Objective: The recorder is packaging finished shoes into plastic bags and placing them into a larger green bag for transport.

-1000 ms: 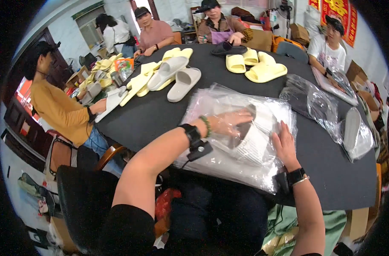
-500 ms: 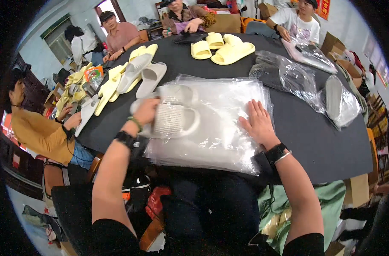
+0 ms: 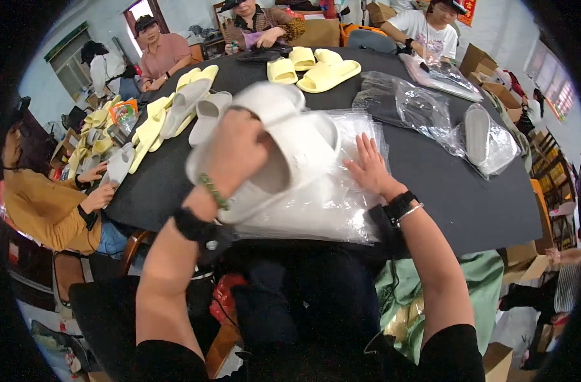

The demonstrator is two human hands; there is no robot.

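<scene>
Left hand (image 3: 238,149) grips gray slippers (image 3: 309,137), right hand (image 3: 370,172) lies flat

The left hand is curled around the gray slippers, with its fingers bent in. I cannot see its thumb well, so I cannot tell just how it grips. The right hand is spread out, palm down, on the right part of the clear plastic bags (image 3: 290,213). It holds nothing.

The gray slippers are over the left part of the bags, by the near edge of the table (image 3: 443,207). They look lifted, but I see no gap under them. The left hand is nearer to them. From the right hand, they are to the left, near but not touching it.

The front slipper (image 3: 300,156) points its toe right and away, toward the table's far right side. Its long side runs on a slant. The back slipper (image 3: 262,99) seems to point much the same way, but it is blurry and partly hidden.
</scene>
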